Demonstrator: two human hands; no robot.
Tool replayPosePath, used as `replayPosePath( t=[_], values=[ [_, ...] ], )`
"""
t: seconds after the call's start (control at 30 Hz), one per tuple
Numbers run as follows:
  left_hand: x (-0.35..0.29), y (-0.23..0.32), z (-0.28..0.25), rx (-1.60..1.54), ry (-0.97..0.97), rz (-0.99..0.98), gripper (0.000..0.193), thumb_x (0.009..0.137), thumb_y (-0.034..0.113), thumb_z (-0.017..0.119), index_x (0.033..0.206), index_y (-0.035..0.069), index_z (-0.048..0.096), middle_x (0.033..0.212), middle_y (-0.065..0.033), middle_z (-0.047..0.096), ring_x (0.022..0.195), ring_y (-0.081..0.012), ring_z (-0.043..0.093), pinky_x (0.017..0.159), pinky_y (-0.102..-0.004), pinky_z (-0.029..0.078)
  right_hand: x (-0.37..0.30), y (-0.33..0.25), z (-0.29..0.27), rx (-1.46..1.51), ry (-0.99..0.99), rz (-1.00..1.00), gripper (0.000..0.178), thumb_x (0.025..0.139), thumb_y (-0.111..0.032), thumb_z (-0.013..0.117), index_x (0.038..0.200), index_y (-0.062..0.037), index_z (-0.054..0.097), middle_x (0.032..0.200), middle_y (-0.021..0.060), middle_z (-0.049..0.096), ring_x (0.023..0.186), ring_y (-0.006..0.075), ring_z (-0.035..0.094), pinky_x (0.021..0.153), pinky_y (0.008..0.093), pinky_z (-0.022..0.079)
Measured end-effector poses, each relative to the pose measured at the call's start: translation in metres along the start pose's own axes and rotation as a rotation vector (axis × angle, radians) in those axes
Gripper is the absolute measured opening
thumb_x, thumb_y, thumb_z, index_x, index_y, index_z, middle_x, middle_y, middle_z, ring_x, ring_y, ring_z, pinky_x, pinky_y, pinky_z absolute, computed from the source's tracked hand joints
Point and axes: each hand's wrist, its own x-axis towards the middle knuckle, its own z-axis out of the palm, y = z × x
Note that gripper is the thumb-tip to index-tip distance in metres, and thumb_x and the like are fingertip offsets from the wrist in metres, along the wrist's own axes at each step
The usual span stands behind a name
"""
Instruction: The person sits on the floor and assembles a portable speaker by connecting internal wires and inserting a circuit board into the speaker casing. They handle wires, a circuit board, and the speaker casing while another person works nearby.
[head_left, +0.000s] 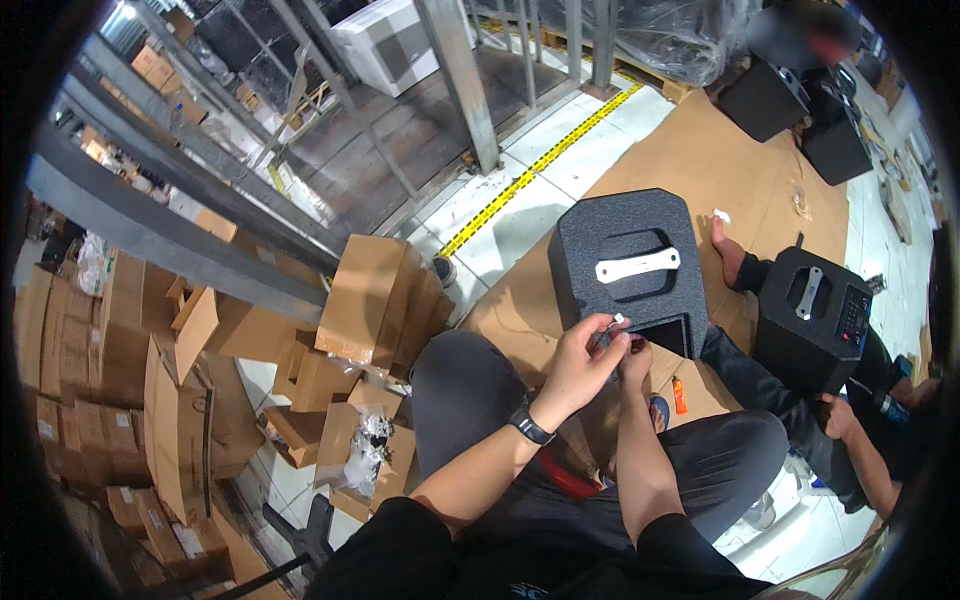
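Note:
A small white wire connector (pixel 619 320) pokes up at the fingertips of my left hand (pixel 577 368), which is closed in a pinch, with a dark band on that wrist. Right beside it, my right hand (pixel 635 364) is closed too, its fingertips close against the left ones; what they hold is hidden. Both hands are above my lap, at the near edge of a black speaker cabinet (pixel 580 250). A white handle strip (pixel 640 265) spans the recess in its upper face, and a dark rectangular opening (pixel 672 335) lies nearest my hands.
Brown cardboard sheeting (pixel 640 165) covers the floor under the cabinet. An orange packet (pixel 680 395) lies near my right knee. At right, a co-worker's hand (pixel 838 415) is near a second speaker cabinet (pixel 812 320). Cardboard boxes (pixel 365 300) and metal posts (pixel 455 85) stand left.

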Motion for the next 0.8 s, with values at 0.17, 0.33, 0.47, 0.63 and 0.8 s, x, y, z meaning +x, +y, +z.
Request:
replayPosePath(
  t=[0.17,0.33,0.47,0.63,0.8],
  values=[
    [-0.003,0.000,0.001,0.086,0.005,0.112,0.025,0.098,0.014,0.070,0.120,0.003,0.067,0.103,0.0058,0.067,0.070,0.0008,0.047,0.063,-0.0176,0.038,0.003,-0.003,-0.003,0.153,-0.033,0.001,0.020,0.088,0.002,0.061,0.105,-0.0010,0.070,0.102,0.0171,0.070,0.095,0.0254,0.067,0.086,0.0354,0.053],
    [-0.004,0.014,-0.007,0.000,-0.021,0.006,0.026,0.099,0.012,0.069,0.123,0.003,0.067,0.102,0.0061,0.065,0.070,0.0016,0.046,0.062,-0.0171,0.038,-0.024,-0.026,-0.014,0.068,0.091,-0.075,0.029,0.088,0.009,0.061,0.114,-0.0009,0.070,0.098,0.0131,0.065,0.090,0.0218,0.066,0.080,0.0329,0.054],
    [-0.005,0.019,-0.003,0.013,0.012,-0.077,0.025,0.097,0.015,0.071,0.119,0.004,0.069,0.097,0.0071,0.065,0.068,0.0012,0.043,0.060,-0.0184,0.038,-0.036,-0.041,-0.027,-0.145,-0.075,0.566,0.054,0.106,-0.041,0.051,0.099,0.0094,0.067,0.094,0.0262,0.070,0.094,0.0348,0.071,0.081,0.0437,0.054],
    [-0.009,0.022,-0.007,-0.002,0.012,0.026,0.028,0.099,0.010,0.066,0.124,-0.001,0.061,0.123,-0.0108,0.066,0.109,-0.0115,0.060,0.094,-0.0258,0.048,-0.057,-0.058,-0.020,0.011,0.093,0.404,0.055,0.108,-0.041,0.041,0.137,0.0042,0.054,0.127,0.0356,0.060,0.126,0.0474,0.056,0.105,0.0484,0.045],
    [-0.009,0.024,-0.011,-0.077,0.030,-0.084,0.028,0.100,0.011,0.066,0.125,-0.001,0.060,0.123,-0.0059,0.066,0.074,0.0000,0.049,0.055,-0.0174,0.035,-0.068,-0.065,-0.011,0.006,0.149,0.304,0.037,0.105,-0.015,0.041,0.136,0.0024,0.054,0.129,0.0336,0.057,0.125,0.0452,0.054,0.106,0.0467,0.044]
  ],
)
